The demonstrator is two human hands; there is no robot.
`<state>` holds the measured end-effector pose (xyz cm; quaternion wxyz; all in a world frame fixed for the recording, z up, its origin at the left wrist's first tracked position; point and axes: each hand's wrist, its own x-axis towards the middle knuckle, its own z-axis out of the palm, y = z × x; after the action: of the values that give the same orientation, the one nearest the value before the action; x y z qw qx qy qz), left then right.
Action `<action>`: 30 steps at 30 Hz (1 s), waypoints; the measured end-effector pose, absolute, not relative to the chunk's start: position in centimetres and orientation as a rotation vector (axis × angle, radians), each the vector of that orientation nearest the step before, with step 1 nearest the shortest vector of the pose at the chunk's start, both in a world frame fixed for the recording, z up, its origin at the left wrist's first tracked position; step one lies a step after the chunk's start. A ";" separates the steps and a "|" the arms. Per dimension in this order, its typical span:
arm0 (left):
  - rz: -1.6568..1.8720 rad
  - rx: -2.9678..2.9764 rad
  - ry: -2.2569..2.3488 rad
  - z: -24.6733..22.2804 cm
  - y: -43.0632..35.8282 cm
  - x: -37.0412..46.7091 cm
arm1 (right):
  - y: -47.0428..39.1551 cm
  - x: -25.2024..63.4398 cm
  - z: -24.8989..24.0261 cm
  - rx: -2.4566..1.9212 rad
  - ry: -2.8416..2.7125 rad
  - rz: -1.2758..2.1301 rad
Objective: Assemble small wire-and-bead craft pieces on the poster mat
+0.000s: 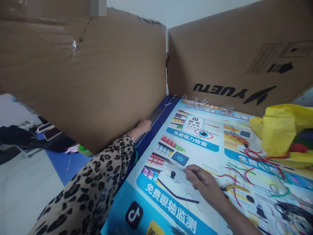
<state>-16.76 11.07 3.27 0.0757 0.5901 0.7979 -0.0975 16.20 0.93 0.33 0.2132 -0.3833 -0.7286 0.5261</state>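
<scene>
Slim grey strands [156, 115] lay along the brown cardboard wall [97, 78], nearer your left hand [142, 128] (grip unclear); your right hand [200, 178] was pinched together.

We get soft, diffuse, slightly dim light, whose source we cannot place. The printed sheet [122, 199] reads brightest; the right cardboard panel [220, 62] darkens toward the corner fold, and a patch of clear tape [74, 48] glints. We notice wide-angle stretching at the edges, hazy softness overall, and thin wire [193, 199] showing only faintly near the right hand [199, 178].
</scene>
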 end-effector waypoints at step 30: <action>-0.487 1.586 2.153 5.4 13.4 -17.8 | 0.9 16.1 0.8 -1.047 -1.996 1.451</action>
<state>-17.80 13.39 5.44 0.2100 0.5706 0.7744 -0.1751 16.07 0.87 0.82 0.2287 -0.3802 -0.7249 0.5270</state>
